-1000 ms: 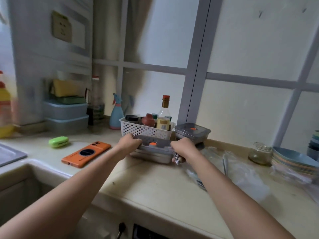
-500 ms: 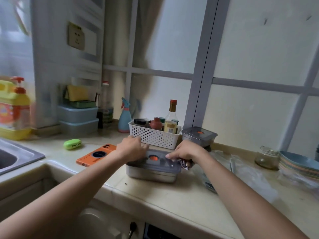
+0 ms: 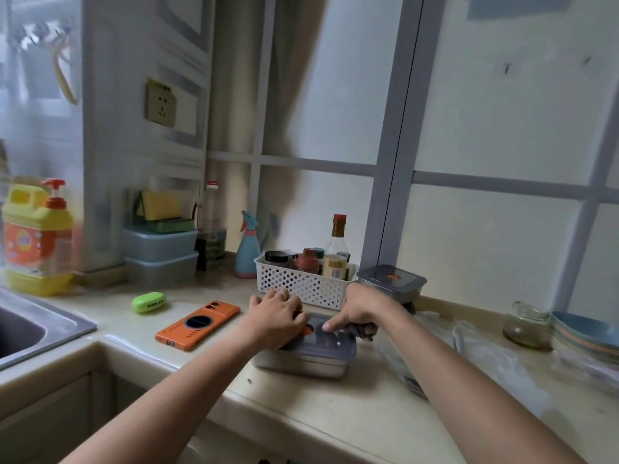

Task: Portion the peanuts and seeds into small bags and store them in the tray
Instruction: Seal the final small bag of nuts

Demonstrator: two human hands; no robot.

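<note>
Left hand [image 3: 278, 316] lies spread on the lidded steel tray [image 3: 301, 361] near the counter [image 3: 335, 416] edge. Right hand [image 3: 358, 309] presses one finger there, its other fingers clutching a dark packet [image 3: 366, 329]. Tray likely rigid and slippery: grip its sides.

Table [image 3: 335, 413]: beige stone top, steel sink [image 3: 50, 326] let in at the left end.
Reference point: lidded steel tray [image 3: 301, 361], near the front edge.
- 12 o'clock, just behind it: white perforated basket [image 3: 301, 289].
- 1 o'clock: second lidded container [image 3: 392, 283], beside the basket.
- 3 o'clock: clear plastic bags [image 3: 485, 360], lying flat. Beyond them, a glass jar [image 3: 527, 326] and a stack of plates [image 3: 586, 336].
- 9 o'clock: orange phone [image 3: 197, 324], face down.
- 10 o'clock: green case [image 3: 149, 302].
- 11 o'clock, at the wall: blue spray bottle [image 3: 248, 252], two stacked grey boxes [image 3: 160, 256] and, far left, a yellow detergent jug [image 3: 37, 236].
</note>
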